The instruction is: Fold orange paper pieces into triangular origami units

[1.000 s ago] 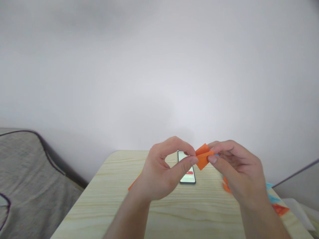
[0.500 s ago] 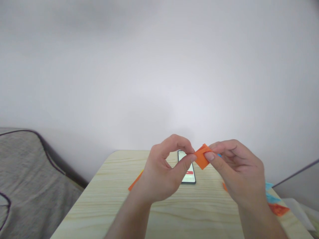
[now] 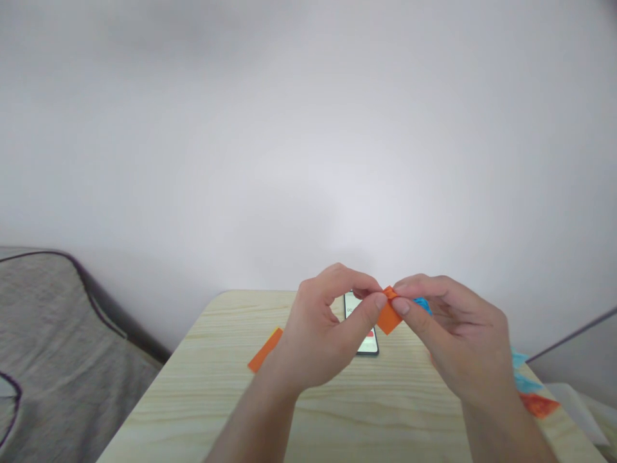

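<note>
A small folded piece of orange paper (image 3: 388, 319) is held up over the table, tilted so one corner points down. My left hand (image 3: 325, 328) pinches its left side between thumb and forefinger. On the other side, my right hand (image 3: 463, 331) grips the paper's upper right edge, also with thumb and forefinger. The two thumb tips are close together at the paper's top, where a fold shows. Fingers cover part of its upper edges. Behind the paper and my left hand lies a phone (image 3: 369, 345) with a lit screen, partly hidden.
A pale wood-grain table (image 3: 376, 411) stands against a white wall (image 3: 308, 128). An orange paper strip (image 3: 265, 350) lies left of my left hand. Blue paper (image 3: 423, 305), light-blue pieces (image 3: 527, 384) and an orange-red piece (image 3: 540, 405) lie at the right. Grey fabric (image 3: 58, 354) is at far left.
My hands have drawn closer together on the orange paper, the left moving slightly right. The paper's top is now folded in between the thumbs. More of the strip and blue paper shows.
</note>
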`<state>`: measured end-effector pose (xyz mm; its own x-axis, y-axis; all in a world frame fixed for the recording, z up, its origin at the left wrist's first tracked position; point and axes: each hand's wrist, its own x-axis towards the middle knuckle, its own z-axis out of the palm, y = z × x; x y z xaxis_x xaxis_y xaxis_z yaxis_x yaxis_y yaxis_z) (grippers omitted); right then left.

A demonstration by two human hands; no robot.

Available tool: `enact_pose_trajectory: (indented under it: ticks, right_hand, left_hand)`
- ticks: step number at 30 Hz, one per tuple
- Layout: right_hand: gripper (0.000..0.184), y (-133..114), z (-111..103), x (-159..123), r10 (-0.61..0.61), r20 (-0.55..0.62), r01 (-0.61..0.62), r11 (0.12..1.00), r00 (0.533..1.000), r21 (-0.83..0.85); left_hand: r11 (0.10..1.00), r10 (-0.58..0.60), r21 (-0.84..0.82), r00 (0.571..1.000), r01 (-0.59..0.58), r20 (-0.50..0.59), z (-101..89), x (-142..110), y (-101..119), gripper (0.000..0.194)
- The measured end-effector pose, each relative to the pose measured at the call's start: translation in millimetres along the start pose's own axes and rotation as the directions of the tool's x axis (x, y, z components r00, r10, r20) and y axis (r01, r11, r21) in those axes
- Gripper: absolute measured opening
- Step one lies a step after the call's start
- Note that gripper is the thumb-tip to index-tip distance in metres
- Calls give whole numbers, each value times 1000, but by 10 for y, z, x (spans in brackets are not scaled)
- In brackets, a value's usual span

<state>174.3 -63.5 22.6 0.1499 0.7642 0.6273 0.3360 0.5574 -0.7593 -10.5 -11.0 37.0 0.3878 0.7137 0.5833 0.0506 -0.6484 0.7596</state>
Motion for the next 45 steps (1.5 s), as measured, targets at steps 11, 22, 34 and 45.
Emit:
enact_pose_trajectory:
  ticks: [11,22,34,45]
  right_hand:
    - [4,-66,-39,40,195,182,-227,958,964,177]
    - [6,-48,-1,28,225,115,-238,965,968,114]
    - [12,53,22,2,0,30,-2,998,1000,70]
    - [20,-10,32,57,-237,33,238,971,971,-25]
  left_hand:
    - [992,104,74,994,-102,-18,37,1,-7,9]
    - [970,194,164,978,-180,-74,83,3,-23,11]
    - [935,329,150,944,-320,-39,66,18,-27,16]
    - [861,484,222,872,-458,-75,41,46,-54,30]
